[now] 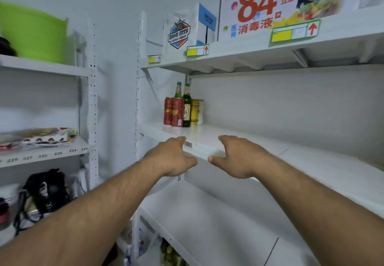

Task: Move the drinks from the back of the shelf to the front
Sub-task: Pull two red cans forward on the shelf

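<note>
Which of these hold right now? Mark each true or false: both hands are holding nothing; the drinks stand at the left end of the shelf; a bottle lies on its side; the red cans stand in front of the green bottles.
1. The left hand and right hand hold nothing: true.
2. The drinks stand at the left end of the shelf: true.
3. A bottle lies on its side: false; both green bottles stand upright.
4. The red cans stand in front of the green bottles: true.
</note>
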### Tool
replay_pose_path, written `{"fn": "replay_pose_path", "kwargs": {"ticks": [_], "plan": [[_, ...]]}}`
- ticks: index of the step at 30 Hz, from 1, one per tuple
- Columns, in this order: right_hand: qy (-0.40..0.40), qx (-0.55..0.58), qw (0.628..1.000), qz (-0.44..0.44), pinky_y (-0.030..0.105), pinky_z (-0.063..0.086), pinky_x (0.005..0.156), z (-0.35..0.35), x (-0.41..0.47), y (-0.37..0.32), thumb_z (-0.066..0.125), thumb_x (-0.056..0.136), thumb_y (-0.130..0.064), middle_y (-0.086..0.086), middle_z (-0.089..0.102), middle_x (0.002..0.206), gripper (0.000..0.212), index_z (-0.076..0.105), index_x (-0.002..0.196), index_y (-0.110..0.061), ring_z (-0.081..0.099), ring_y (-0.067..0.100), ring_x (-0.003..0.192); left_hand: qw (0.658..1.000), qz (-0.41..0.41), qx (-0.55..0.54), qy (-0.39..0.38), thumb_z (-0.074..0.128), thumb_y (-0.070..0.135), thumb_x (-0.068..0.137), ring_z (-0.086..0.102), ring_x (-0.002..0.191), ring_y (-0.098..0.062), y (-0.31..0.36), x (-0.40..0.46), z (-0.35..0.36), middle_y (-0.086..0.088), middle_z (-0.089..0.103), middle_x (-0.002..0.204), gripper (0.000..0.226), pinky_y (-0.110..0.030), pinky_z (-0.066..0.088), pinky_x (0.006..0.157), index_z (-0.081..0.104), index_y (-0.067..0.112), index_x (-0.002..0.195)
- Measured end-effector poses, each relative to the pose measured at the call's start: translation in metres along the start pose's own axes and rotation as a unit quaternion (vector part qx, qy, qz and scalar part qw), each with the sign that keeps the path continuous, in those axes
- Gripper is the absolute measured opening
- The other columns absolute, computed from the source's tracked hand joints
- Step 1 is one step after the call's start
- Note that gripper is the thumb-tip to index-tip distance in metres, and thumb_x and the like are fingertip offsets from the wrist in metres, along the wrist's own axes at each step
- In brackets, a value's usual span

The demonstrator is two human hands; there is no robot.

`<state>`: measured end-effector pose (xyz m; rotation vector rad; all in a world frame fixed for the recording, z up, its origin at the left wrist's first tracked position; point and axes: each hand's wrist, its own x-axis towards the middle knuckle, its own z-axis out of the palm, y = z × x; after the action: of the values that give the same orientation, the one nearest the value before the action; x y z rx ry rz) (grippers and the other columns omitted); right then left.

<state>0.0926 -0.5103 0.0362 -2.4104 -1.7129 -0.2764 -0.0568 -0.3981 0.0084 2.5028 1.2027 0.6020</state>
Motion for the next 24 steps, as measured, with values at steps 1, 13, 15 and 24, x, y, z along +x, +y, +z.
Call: {"fn": "replay_pose_path", "kwargs": {"ticks": [1,13,15,24], "plan": [[-0.001,-0.004,1.0,0.001,0.041,0.044,0.104,0.002,0.01,-0.008,0.049,0.094,-0.06,0.002,0.044,0.151,0.071,0.034,0.15,-0.019,0.046,0.025,0.133,1.0,-0.006,0.0,0.001,0.063,0.05,0.094,0.039,0.15,-0.023,-0.011,0.006,-0.003,0.005,0.03,0.17,0.087,-0.038,0.041,0.117,0.02,0.029,0.166],[0.019,-0.043,0.999,-0.003,0.04,0.049,0.096,0.039,0.131,-0.041,0.052,0.091,-0.062,0.003,0.05,0.143,0.072,0.037,0.148,-0.021,0.052,0.026,0.123,0.999,-0.033,0.013,0.004,0.063,0.054,0.089,0.051,0.138,-0.025,-0.075,0.097,-0.008,0.003,0.045,0.159,0.086,-0.041,0.048,0.111,0.028,0.031,0.164],[0.028,-0.038,0.999,-0.005,0.041,0.05,0.095,0.044,0.152,-0.04,0.053,0.09,-0.063,0.003,0.052,0.142,0.071,0.038,0.147,-0.022,0.054,0.026,0.121,0.999,-0.032,0.015,0.005,0.061,0.058,0.079,0.057,0.129,-0.025,-0.079,0.114,-0.009,0.005,0.054,0.151,0.088,-0.043,0.052,0.106,0.036,0.034,0.159],[0.031,-0.018,0.999,-0.027,0.036,0.047,0.083,0.053,0.227,-0.051,0.053,0.093,-0.057,0.001,0.056,0.132,0.061,0.042,0.142,-0.023,0.057,0.024,0.112,0.999,-0.039,0.014,0.029,0.062,0.045,0.096,0.048,0.142,-0.025,-0.108,0.186,-0.022,0.002,0.042,0.162,0.077,-0.038,0.044,0.11,0.028,0.028,0.163]]}}
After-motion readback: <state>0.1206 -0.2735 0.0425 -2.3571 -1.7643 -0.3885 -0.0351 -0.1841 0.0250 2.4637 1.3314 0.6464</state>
